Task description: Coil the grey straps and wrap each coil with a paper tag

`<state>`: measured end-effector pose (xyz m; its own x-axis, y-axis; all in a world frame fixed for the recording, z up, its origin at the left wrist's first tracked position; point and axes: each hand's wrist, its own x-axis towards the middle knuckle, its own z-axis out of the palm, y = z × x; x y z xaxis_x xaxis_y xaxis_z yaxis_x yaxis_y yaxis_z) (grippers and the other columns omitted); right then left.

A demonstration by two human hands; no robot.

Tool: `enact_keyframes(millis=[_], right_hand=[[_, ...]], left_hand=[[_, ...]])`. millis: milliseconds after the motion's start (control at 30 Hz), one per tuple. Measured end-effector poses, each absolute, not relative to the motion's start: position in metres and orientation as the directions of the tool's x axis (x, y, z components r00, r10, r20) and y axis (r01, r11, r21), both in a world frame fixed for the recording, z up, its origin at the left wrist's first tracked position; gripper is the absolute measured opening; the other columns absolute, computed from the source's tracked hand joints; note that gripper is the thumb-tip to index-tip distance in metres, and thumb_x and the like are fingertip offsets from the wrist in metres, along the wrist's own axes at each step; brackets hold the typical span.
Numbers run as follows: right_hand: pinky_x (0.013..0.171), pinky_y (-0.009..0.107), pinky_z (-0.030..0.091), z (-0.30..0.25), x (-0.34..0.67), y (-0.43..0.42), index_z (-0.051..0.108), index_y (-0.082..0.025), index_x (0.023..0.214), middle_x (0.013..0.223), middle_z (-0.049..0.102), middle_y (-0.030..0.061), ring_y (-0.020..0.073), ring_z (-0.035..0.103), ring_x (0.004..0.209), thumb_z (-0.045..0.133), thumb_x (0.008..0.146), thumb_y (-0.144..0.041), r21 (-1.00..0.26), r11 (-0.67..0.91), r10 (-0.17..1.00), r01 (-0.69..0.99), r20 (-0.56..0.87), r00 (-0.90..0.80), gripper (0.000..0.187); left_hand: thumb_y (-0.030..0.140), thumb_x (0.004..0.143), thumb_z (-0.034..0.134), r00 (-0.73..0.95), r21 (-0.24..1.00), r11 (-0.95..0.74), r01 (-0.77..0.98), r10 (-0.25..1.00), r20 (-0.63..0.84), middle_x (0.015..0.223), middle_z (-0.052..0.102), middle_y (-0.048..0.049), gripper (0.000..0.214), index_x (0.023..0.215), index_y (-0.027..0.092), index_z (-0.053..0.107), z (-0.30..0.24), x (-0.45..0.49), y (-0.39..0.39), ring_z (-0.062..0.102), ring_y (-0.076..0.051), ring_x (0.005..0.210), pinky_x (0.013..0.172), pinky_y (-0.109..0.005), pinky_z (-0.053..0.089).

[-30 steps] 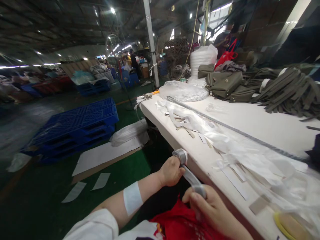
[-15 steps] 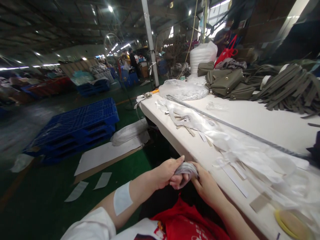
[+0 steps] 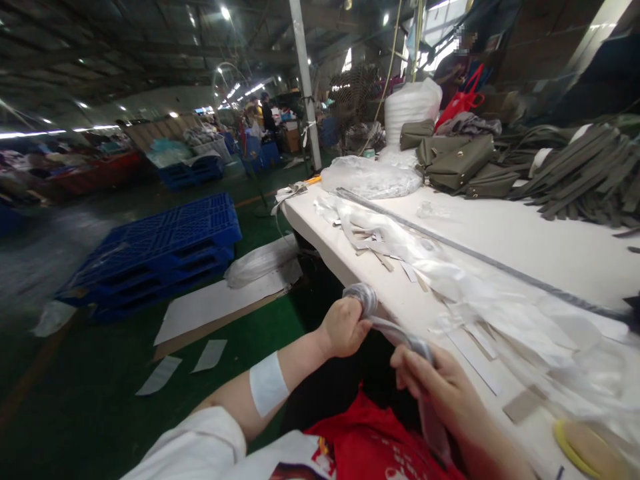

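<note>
A soft grey-and-white strip (image 3: pixel 364 298) is bunched in a loop over the top of my left hand (image 3: pixel 344 328), whose fingers are closed round it in a fist. From there the strip runs across to my right hand (image 3: pixel 445 383), which pinches it between thumb and fingers. Its loose tail hangs below my right hand, over my lap. Both hands are in front of the white table's near edge (image 3: pixel 333 257). What the strip is exactly, I cannot tell.
Crumpled white film (image 3: pixel 465 287), paper scraps and a long grey strip (image 3: pixel 475 252) lie along the table. Olive bags (image 3: pixel 463 162) and dark straps (image 3: pixel 585 173) are piled farther back. A yellow tape roll (image 3: pixel 583 443) sits at lower right. Blue pallets (image 3: pixel 160 247) stand on the floor at left.
My hands were together round the bunched strip. They have moved apart, the left up and the right to the right, with a length of strip now drawn out between them.
</note>
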<state>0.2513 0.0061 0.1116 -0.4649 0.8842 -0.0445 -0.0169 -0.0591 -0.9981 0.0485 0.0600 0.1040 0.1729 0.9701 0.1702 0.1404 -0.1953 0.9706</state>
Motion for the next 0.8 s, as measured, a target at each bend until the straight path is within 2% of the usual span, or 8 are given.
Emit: enact_keyframes(millis=[67, 133, 233, 300, 367, 467, 633, 800], right_hand=[[0.051, 0.025, 0.040, 0.111, 0.270, 0.021, 0.064, -0.016, 0.085, 0.053, 0.055, -0.0007, 0.0133, 0.049, 0.049, 0.046, 0.092, -0.053, -0.993, -0.013, 0.913, 0.117, -0.060, -0.404, 0.041], [0.057, 0.028, 0.044, 0.108, 0.287, 0.035, 0.066, -0.018, 0.087, 0.067, 0.065, 0.0039, 0.0170, 0.057, 0.059, 0.051, 0.089, -0.052, -0.921, 0.125, 0.929, 0.370, -0.023, -0.369, 0.038], [0.076, 0.034, 0.046, 0.102, 0.301, 0.048, 0.069, -0.023, 0.099, 0.096, 0.070, 0.0071, 0.0235, 0.062, 0.084, 0.051, 0.090, -0.047, -0.677, 0.305, 0.937, 0.670, 0.087, -0.339, 0.032], [0.077, 0.035, 0.045, 0.096, 0.302, 0.050, 0.069, -0.026, 0.101, 0.097, 0.070, 0.0056, 0.0230, 0.063, 0.085, 0.045, 0.093, -0.045, -0.621, 0.336, 0.925, 0.708, 0.075, -0.374, 0.032], [0.069, 0.032, 0.045, 0.090, 0.294, 0.048, 0.069, -0.024, 0.091, 0.083, 0.070, 0.0039, 0.0200, 0.063, 0.075, 0.039, 0.095, -0.047, -0.687, 0.309, 0.902, 0.658, -0.007, -0.431, 0.038], [0.050, 0.026, 0.040, 0.077, 0.267, 0.039, 0.061, -0.020, 0.081, 0.057, 0.060, -0.0012, 0.0137, 0.052, 0.047, 0.032, 0.095, -0.055, -0.877, 0.112, 0.878, 0.467, -0.133, -0.460, 0.048], [0.043, 0.026, 0.032, 0.070, 0.205, 0.016, 0.045, -0.021, 0.059, 0.042, 0.037, -0.0032, 0.0110, 0.038, 0.039, 0.013, 0.091, -0.070, -0.999, -0.037, 0.905, -0.034, -0.019, -0.424, 0.067], [0.042, 0.026, 0.033, 0.079, 0.194, 0.007, 0.048, -0.021, 0.076, 0.044, 0.037, -0.0054, 0.0116, 0.036, 0.039, 0.017, 0.093, -0.066, -0.989, -0.051, 0.950, -0.141, -0.004, -0.313, 0.058]], left_hand=[[0.045, 0.078, 0.066, 0.327, 0.883, -0.305, 0.357, 0.926, 0.187, 0.064, 0.045, -0.0023, 0.033, 0.063, 0.018, 0.057, 0.098, 0.050, 0.051, 0.047, -0.018, 0.067, 0.077, -0.031, 0.037], [0.051, 0.090, 0.047, 0.428, 0.837, -0.312, 0.451, 0.898, 0.104, 0.058, 0.045, -0.0014, 0.045, 0.063, 0.017, 0.057, 0.098, 0.049, 0.045, 0.044, -0.014, 0.057, 0.065, -0.027, 0.036], [0.061, 0.093, 0.029, 0.480, 0.917, -0.035, 0.397, 0.860, -0.175, 0.048, 0.047, 0.0000, 0.063, 0.070, 0.014, 0.063, 0.101, 0.044, 0.044, 0.042, -0.011, 0.043, 0.050, -0.023, 0.033], [0.068, 0.090, 0.029, 0.503, 0.938, 0.203, 0.280, 0.802, -0.323, 0.039, 0.042, 0.0023, 0.070, 0.068, 0.012, 0.063, 0.103, 0.039, 0.046, 0.037, -0.009, 0.034, 0.045, -0.022, 0.035], [0.071, 0.087, 0.033, 0.536, 0.913, 0.394, 0.106, 0.750, -0.387, 0.032, 0.035, 0.0047, 0.071, 0.063, 0.011, 0.061, 0.105, 0.037, 0.048, 0.030, -0.007, 0.028, 0.041, -0.022, 0.036], [0.069, 0.086, 0.043, 0.585, 0.811, 0.551, -0.198, 0.730, -0.354, 0.031, 0.031, 0.0072, 0.066, 0.066, 0.009, 0.063, 0.108, 0.041, 0.052, 0.025, -0.005, 0.026, 0.038, -0.020, 0.036], [0.058, 0.089, 0.050, 0.501, 0.616, 0.513, -0.597, 0.839, -0.213, 0.045, 0.045, 0.0042, 0.054, 0.084, 0.006, 0.068, 0.116, 0.066, 0.056, 0.047, -0.006, 0.040, 0.055, -0.019, 0.049], [0.052, 0.088, 0.056, 0.455, 0.515, 0.494, -0.701, 0.865, -0.210, 0.062, 0.058, -0.0001, 0.047, 0.089, 0.006, 0.067, 0.119, 0.081, 0.052, 0.059, -0.009, 0.055, 0.061, -0.021, 0.053]])
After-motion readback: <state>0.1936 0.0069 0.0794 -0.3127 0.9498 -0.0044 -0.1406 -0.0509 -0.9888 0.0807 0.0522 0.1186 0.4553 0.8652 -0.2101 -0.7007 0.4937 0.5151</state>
